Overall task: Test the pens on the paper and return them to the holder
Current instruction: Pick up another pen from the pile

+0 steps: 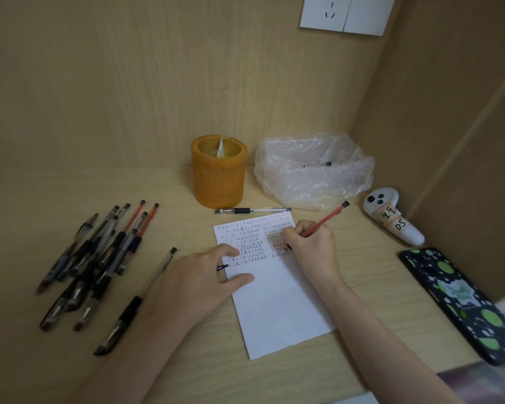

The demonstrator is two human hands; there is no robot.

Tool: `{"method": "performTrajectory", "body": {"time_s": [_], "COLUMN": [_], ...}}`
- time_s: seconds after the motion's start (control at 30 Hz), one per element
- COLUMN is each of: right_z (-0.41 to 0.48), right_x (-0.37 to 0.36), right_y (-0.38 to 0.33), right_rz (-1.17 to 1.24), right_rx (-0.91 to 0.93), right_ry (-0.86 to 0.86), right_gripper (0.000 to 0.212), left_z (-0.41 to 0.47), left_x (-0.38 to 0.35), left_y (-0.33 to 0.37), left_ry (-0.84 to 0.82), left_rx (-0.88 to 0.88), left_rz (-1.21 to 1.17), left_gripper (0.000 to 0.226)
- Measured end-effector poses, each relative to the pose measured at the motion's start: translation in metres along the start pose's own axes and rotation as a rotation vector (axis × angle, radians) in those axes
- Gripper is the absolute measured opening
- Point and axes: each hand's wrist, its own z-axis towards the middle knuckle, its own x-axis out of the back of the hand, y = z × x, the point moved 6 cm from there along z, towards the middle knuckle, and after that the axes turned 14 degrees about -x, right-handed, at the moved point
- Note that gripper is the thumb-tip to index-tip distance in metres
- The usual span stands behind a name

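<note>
A white paper (277, 304) lies on the desk, its upper part filled with rows of red and black marks. My right hand (312, 249) grips a red pen (328, 218) with the tip down on the paper's right side. My left hand (199, 278) rests on the paper's left edge, thumb flat on the sheet, fingers curled round a small black pen cap (222, 267). An orange holder (219, 173) stands behind the paper with one black pen (252, 210) lying at its foot. Several black and red pens (99, 258) lie in a pile at the left.
A crumpled clear plastic bag (312, 170) with a pen inside sits right of the holder. A white controller (394, 220) and a black phone with green spots (461, 301) lie at the right. Wooden walls close the back and right side.
</note>
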Motion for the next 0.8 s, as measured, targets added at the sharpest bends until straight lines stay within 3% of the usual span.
{"method": "performTrajectory", "body": {"time_s": [0.4,0.57,0.67,0.8], "right_z": [0.003,0.011,0.008,0.006], "right_x": [0.002,0.014,0.015,-0.001], "right_y": [0.003,0.005,-0.003,-0.006], "right_rz": [0.018,0.373,0.486,0.550], "right_rx": [-0.014,-0.177,-0.143,-0.166], "right_ry": [0.001,-0.004,-0.118,-0.392], "right_gripper": [0.038,0.041,0.030,0.035], "left_z": [0.000,-0.001,-0.002,-0.003], "left_x": [0.002,0.001,0.004,0.009], "left_y": [0.001,0.000,0.000,0.007], "left_ry": [0.027,0.028,0.086,0.201], "left_rx": [-0.009,-0.007,-0.030,-0.121], "left_rz": [-0.001,-0.017,-0.119,-0.374], "left_gripper": [0.052,0.054,0.054,0.040]}}
